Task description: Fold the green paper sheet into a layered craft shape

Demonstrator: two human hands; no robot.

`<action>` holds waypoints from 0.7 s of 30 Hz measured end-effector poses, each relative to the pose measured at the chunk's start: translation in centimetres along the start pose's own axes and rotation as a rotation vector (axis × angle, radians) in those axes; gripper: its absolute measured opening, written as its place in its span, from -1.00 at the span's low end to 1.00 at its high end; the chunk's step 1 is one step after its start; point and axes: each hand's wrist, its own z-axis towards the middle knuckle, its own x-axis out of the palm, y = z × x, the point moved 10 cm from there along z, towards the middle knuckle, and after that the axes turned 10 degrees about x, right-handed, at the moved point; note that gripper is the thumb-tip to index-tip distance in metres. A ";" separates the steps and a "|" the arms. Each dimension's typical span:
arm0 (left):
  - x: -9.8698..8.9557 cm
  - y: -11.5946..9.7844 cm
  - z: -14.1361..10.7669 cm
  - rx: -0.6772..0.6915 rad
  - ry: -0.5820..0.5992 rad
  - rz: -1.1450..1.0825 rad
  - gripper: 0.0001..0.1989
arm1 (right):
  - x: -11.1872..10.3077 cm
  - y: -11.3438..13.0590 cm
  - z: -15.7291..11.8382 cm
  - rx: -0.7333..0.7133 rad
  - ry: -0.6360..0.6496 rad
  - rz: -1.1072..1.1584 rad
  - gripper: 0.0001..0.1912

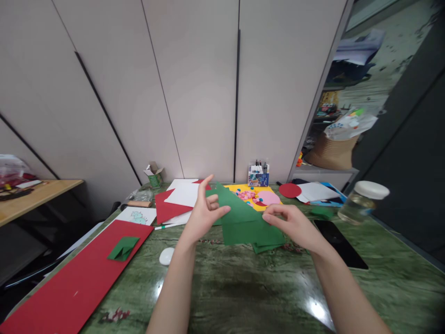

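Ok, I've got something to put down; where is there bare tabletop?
Between the left forearm and right forearm, the near tabletop is bare. So is the strip between the long red sheet and left forearm, nearer than the white oval object, and the patch right of the phone. It's crowded along the far side: paper sheets, yellow sheet, pen box.

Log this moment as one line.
left hand: at green paper, grip unclear | right hand: pinching green paper's edge | red sheet: small green piece on top

angular green paper, held up
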 end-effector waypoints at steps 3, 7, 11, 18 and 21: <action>1.4 -0.7 -0.3 0.050 0.148 0.028 -0.47 | -0.5 -0.1 0.0 -0.001 -0.016 -0.002 -0.67; 2.0 -1.4 -0.4 0.110 0.209 0.139 -0.71 | -0.9 -0.3 -0.1 0.005 -0.017 0.001 -0.65; 1.8 -1.8 -0.5 0.124 0.178 0.162 -0.69 | -1.0 -0.2 -0.4 0.000 0.000 0.014 -0.66; 1.9 -2.3 -0.6 0.139 0.162 0.212 -0.67 | -1.0 -0.1 -0.7 0.003 0.040 0.015 -0.67; 2.4 -2.5 -0.7 0.162 0.182 0.245 -0.64 | -0.7 -0.2 -0.8 0.012 0.103 0.007 -0.67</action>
